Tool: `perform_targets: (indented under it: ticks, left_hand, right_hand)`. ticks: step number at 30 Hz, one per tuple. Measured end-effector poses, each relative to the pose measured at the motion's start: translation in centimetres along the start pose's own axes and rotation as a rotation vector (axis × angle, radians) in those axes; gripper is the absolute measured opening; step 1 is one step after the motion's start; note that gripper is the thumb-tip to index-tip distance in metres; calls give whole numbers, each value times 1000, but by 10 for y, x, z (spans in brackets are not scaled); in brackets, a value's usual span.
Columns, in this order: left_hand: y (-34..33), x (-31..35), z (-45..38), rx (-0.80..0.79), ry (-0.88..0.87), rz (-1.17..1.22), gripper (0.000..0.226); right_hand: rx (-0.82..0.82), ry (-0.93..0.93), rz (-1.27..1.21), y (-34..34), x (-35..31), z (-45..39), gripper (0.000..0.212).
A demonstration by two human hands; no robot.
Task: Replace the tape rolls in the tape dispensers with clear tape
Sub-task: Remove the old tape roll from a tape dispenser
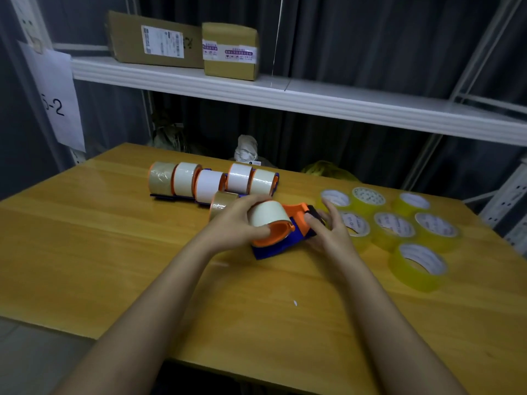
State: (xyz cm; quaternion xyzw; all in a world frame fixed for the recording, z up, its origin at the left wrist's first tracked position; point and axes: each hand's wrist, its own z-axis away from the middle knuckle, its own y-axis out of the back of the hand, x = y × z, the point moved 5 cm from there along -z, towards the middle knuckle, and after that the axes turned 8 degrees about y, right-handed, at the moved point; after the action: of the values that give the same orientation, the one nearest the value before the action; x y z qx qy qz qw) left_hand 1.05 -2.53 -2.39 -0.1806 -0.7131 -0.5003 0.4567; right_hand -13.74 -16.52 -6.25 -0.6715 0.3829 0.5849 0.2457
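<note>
My left hand (pixel 238 223) grasping the white roll (pixel 268 213) on the dispenser (pixel 285 238), my right hand (pixel 330 229) curled round its front end, clear rolls (pixel 393 226) just right.

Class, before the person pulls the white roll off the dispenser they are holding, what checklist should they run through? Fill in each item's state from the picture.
1. Left hand grips the white roll: ok.
2. Right hand steadies the dispenser at its front end: ok.
3. Dispenser rests on the table: cannot tell, the hands hide its underside.
4. Clear rolls lie within reach to the right: ok, seven lie flat on the table.
5. Tape end is free of the cutter: cannot tell, the right hand covers it.
6. Other loaded dispensers stand behind, apart from the hands: ok.
</note>
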Motion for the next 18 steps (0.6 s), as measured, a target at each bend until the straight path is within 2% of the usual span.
perform_targets:
  ticks: [2, 6, 9, 12, 14, 16, 18]
  left_hand:
    - [1, -5, -1, -4, -6, 56, 62]
    - [3, -9, -3, -19, -7, 161, 63]
    - [-2, -9, -6, -64, 32, 164, 60]
    - [-10, -8, -11, -118, 85, 156, 52]
    - [-13, -7, -14, -131, 98, 152, 38]
    - [-15, -9, -17, -140, 101, 202, 27]
    - [-14, -8, -21, -125, 92, 330, 26]
  right_hand:
    - [68, 8, -27, 1, -1, 0, 68]
    - [139, 107, 53, 2, -8, -2, 50]
    - [198, 138, 28, 1, -9, -4, 45]
    - [247, 162, 19, 2, -8, -9, 40]
    - [257, 172, 22, 1, -6, -13, 39]
    - [260, 173, 3, 0, -5, -15, 45]
    - [241, 173, -110, -1, -3, -19, 61]
